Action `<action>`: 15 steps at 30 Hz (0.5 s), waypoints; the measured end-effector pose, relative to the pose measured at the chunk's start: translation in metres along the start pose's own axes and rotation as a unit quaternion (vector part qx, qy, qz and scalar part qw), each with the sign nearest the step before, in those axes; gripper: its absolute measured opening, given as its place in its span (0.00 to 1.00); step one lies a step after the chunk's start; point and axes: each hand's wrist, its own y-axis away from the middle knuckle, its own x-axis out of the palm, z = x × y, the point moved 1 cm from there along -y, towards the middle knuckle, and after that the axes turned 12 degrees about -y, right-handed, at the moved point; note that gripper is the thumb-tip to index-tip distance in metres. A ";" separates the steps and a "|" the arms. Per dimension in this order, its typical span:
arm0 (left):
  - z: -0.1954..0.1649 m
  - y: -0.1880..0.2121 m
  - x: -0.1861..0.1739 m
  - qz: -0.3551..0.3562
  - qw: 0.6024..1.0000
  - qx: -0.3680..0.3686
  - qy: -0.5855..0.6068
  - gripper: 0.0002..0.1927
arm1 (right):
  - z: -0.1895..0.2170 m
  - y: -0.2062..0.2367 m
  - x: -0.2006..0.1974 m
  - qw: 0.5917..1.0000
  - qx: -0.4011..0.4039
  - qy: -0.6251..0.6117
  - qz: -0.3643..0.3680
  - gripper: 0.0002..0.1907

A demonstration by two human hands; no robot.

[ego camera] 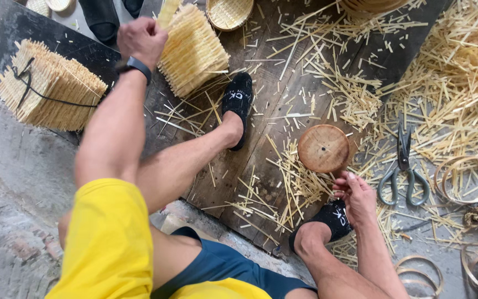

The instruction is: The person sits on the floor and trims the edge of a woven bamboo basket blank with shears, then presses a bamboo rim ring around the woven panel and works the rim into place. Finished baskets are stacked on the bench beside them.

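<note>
On the board floor, a woven mat [164, 14] was gripped from the stack [195, 50] by the closed left hand [141, 39]; the right hand [356, 196], loosely curled and empty, touched the wooden disc [323, 148]. Seating the mat on the disc appeared due next.

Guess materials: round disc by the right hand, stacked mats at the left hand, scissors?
Round disc: looks like turned wood, matte brown, faint concentric rings. Stacked mats under the left hand: pale woven strips, probably bamboo, unfinished. Scissors: dull grey metal, likely steel. Right hand is beside the disc.
</note>
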 end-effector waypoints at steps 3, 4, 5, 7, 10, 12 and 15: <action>-0.026 0.007 -0.013 0.174 0.969 0.122 0.123 0.09 | 0.004 -0.001 -0.002 0.999 -0.020 -0.025 0.007 0.15; -0.042 0.015 -0.017 0.151 0.968 0.165 0.113 0.07 | 0.006 -0.001 -0.001 0.999 -0.027 -0.033 0.010 0.15; -0.060 0.025 -0.021 0.127 0.964 0.207 0.104 0.05 | 0.007 0.001 -0.001 0.999 -0.035 -0.031 0.016 0.15; -0.101 0.038 -0.032 0.037 0.958 0.277 0.061 0.03 | 0.012 0.005 0.003 0.998 -0.055 -0.028 0.023 0.16; -0.172 0.083 -0.048 -0.087 0.914 0.392 0.059 0.04 | 0.023 0.015 0.008 0.994 -0.065 -0.059 0.066 0.20; -0.237 0.128 -0.043 -0.079 0.848 0.512 0.113 0.04 | 0.031 0.019 0.014 0.976 -0.051 -0.157 0.139 0.24; -0.294 0.230 -0.034 0.137 0.800 0.566 0.146 0.15 | 0.037 0.017 0.021 0.969 -0.031 -0.204 0.138 0.20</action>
